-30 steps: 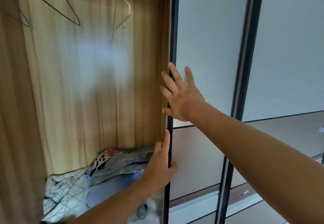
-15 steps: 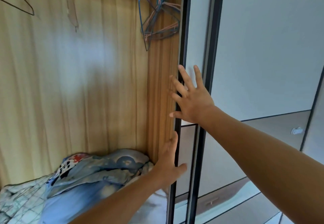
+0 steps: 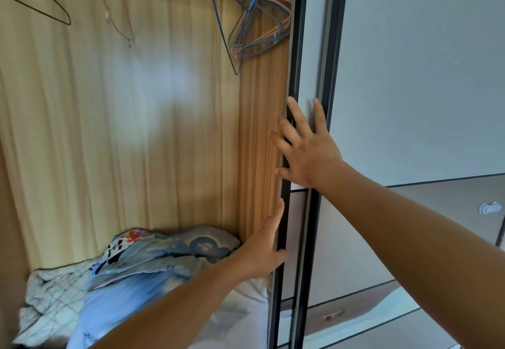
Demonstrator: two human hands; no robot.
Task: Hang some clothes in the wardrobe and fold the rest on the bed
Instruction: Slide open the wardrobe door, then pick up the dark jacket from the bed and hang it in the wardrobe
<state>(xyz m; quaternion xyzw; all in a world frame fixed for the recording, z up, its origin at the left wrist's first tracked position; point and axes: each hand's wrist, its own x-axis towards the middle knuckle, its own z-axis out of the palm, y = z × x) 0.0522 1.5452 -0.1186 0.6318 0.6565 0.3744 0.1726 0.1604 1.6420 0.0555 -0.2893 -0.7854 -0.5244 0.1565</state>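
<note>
Door (image 3: 311, 48) slid right; left hand (image 3: 262, 250), right hand (image 3: 308, 152) press edge.

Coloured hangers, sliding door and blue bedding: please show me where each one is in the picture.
coloured hangers (image 3: 257, 29), head view, crossing wires in the bundle's middle.
sliding door (image 3: 311, 62), head view, its pale panel.
blue bedding (image 3: 169, 253), head view, printed fabric on top.

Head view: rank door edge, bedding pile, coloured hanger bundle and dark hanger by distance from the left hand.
1. Door edge, against the left hand.
2. Bedding pile, just left.
3. Coloured hanger bundle, above at right.
4. Dark hanger, top left.
</note>
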